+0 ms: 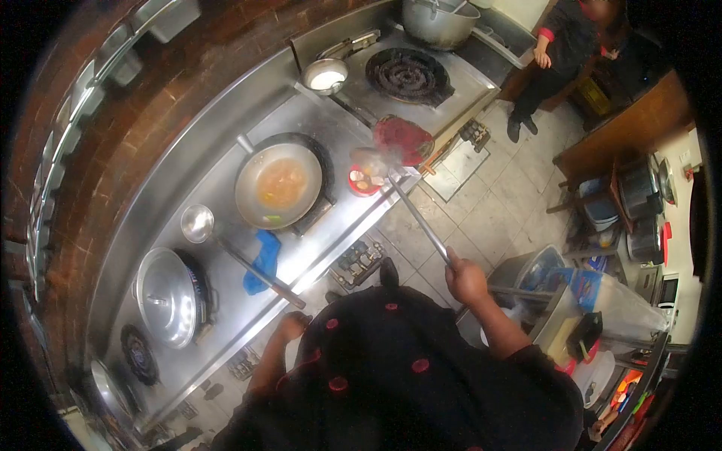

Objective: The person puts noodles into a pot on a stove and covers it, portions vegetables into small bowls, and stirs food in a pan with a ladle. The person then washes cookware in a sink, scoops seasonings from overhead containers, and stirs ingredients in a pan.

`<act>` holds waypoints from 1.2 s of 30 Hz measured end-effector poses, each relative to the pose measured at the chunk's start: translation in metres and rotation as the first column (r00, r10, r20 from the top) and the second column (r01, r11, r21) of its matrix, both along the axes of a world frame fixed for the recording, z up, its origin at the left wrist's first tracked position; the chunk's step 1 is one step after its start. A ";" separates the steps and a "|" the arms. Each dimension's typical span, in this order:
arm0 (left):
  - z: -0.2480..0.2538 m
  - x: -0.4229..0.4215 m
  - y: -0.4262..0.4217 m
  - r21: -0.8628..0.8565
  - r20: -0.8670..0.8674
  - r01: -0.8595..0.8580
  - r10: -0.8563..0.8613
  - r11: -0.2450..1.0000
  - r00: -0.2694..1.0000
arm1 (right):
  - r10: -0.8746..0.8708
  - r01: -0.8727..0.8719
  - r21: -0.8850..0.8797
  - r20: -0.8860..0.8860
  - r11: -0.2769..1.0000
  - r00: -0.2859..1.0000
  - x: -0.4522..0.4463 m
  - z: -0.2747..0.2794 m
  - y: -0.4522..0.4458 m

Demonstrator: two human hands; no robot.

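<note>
At the left of the steel table (226, 180), a round silver pot lid (162, 297) covers a dark pan. Right of it, a wooden-handled metal ladle (198, 224) lies across the table, its handle reaching over the front edge beside a crumpled blue cloth (263, 259). A wide grey metal pan (245, 188) already holds shallow orange liquid (282, 183) and a green piece (272, 220). My left hand (295, 325) is by that handle's end — I can't tell whether it grips anything. At the front edge, a small red bowl (364, 189) contains pale pieces, outside the pan. My right hand (468, 283) grips a long-handled metal utensil (421, 216) — its head, over the bowl, is blurred by steam.
</note>
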State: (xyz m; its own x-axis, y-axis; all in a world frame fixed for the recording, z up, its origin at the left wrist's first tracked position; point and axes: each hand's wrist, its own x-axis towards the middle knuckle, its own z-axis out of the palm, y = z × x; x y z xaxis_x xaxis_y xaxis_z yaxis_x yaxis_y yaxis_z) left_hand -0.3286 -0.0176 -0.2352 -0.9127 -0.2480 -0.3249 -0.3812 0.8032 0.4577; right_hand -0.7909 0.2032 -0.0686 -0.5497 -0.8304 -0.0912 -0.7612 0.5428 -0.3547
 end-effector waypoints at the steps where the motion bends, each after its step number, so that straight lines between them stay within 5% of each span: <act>1: -0.001 0.000 0.000 0.006 0.033 0.002 -0.003 1.000 0.999 | 0.012 -0.011 0.009 -0.044 1.000 0.999 0.000 0.000 0.000; 10: 0.001 -0.004 0.010 0.036 0.164 -0.122 0.115 0.992 0.980 | 0.058 -0.054 0.061 -0.081 0.997 0.995 -0.015 0.009 0.003; 14: -0.016 0.011 0.019 0.041 -0.053 -0.189 0.191 0.981 0.980 | 0.118 -0.106 -0.078 0.165 0.991 0.979 -0.008 0.041 -0.019; 20: -0.021 0.022 0.033 0.049 -0.083 -0.247 0.250 0.968 0.965 | 0.330 -0.301 -0.138 0.326 0.944 0.886 0.020 0.067 -0.110; 26: -0.019 0.043 0.057 0.035 -0.007 -0.359 0.360 0.933 0.933 | 0.436 -0.461 -0.014 0.348 0.887 0.830 0.051 0.047 -0.172; 29: -0.022 0.052 0.071 0.165 0.227 -0.507 0.468 0.846 0.854 | 0.463 -0.501 -0.007 0.398 0.865 0.792 0.062 0.043 -0.181; 31: -0.018 0.057 0.084 0.129 0.118 -0.466 0.453 0.875 0.884 | 0.471 -0.529 -0.037 0.511 0.848 0.719 0.070 0.062 -0.182; 36: -0.039 0.074 0.105 0.136 0.064 -0.501 0.497 0.854 0.865 | 0.048 -0.342 0.139 0.874 0.929 0.484 0.073 0.090 -0.185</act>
State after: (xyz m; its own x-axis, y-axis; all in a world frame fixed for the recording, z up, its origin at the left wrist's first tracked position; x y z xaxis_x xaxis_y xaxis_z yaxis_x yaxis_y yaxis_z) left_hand -0.2546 0.0869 -0.2738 -0.6695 -0.6172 -0.4135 -0.7265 0.4280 0.5376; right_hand -0.7174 0.0186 0.0209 0.0914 -0.7646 -0.6380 -0.2685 0.5980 -0.7551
